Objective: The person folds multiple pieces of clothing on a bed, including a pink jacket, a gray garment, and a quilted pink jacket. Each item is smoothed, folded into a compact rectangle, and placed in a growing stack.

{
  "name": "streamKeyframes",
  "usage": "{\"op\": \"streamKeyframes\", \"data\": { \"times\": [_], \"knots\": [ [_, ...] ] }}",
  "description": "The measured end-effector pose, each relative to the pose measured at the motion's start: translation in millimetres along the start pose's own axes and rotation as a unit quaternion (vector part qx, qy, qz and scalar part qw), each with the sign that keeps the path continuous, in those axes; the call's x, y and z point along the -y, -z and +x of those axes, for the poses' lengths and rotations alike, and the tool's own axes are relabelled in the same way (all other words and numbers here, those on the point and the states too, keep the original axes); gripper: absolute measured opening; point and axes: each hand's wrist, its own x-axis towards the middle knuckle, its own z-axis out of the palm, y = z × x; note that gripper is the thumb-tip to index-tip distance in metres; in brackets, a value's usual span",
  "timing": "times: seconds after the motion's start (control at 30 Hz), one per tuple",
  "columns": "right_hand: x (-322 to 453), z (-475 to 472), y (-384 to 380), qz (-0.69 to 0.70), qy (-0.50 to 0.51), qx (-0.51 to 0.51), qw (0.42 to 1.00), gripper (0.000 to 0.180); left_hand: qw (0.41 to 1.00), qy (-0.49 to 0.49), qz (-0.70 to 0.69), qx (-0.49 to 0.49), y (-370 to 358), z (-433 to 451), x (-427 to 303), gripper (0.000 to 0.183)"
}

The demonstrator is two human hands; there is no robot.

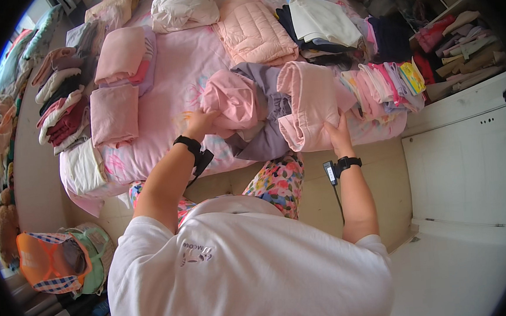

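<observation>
My left hand (202, 123) is at the near left side of a bunched pink cloth (233, 100), its fingers gripping the edge. At the right, my right hand (340, 133) holds the corner of a folded pale pink padded fabric piece (310, 103), thumb on top and fingers partly hidden. Between the two lies a crumpled grey-purple garment (264, 143) with a gathered band, partly covered by both pink pieces. All of this rests near the front edge of a bed with a pink floral sheet (176, 66).
Folded pink cloths (115, 114) and a stack of mixed garments (62, 101) line the bed's left side. Behind are a quilted peach garment (255, 30) and a folded white cloth (322, 21). Small folded clothes (375, 87) stand in a row at right. Bags (66, 261) sit lower left.
</observation>
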Motion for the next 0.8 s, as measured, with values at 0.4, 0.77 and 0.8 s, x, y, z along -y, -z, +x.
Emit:
{"op": "streamKeyframes", "data": {
  "times": [0.4,0.77,0.8],
  "knots": [
    [15.0,-17.9,-134.0,-0.195,0.011,0.085,0.977,0.075,0.908,-0.157,0.268,-0.281,144.0,-89.2,3.2,0.05],
    [48.8,-76.6,-141.9,-0.339,0.391,0.113,0.848,0.078,0.672,-0.442,0.593,0.025,95.6,-136.6,69.7,0.058],
    [50.1,-78.1,-139.8,-0.346,0.38,0.11,0.851,0.078,0.652,-0.457,0.605,0.003,93.1,-131.7,67.9,0.045]
  ]
}}
